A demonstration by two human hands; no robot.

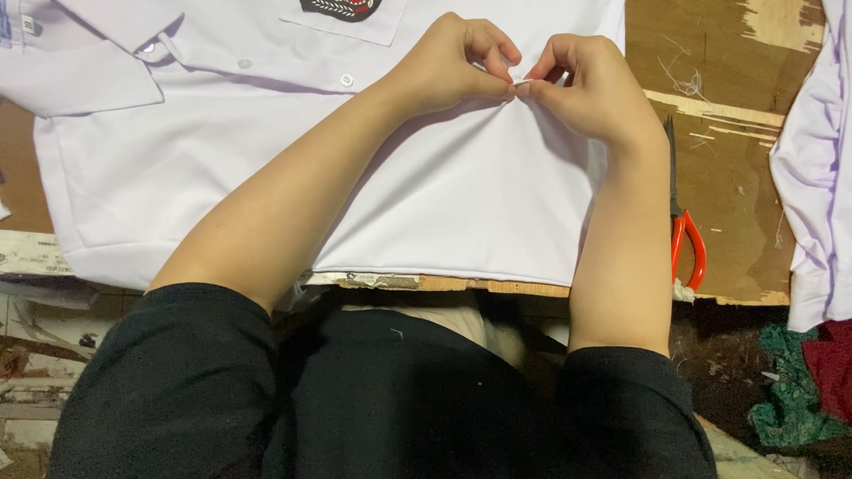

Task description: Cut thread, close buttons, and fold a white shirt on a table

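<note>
A white button-up shirt (pixel 266 168) lies spread flat on the worn wooden counter (pixel 737 177), its collar toward the upper left and its hem along the counter's near edge. Both hands meet at one spot on the cloth, near the shirt's right side. The left hand (pixel 453 62) pinches the fabric between thumb and forefinger — a narrow grip closed on the shirt itself — and the right hand (pixel 590 89) does the same, its fingertips touching the left's. The cloth puckers into small folds fanning out from that pinch. The shirt's chest pocket (pixel 351 18), at the top edge of the view, bears a dark embroidered badge; whether anything lies inside it cannot be told. Just beside the right forearm, red-handled scissors (pixel 685 239) rest on the counter. More pale fabric (pixel 816 177) is heaped at the far right.
</note>
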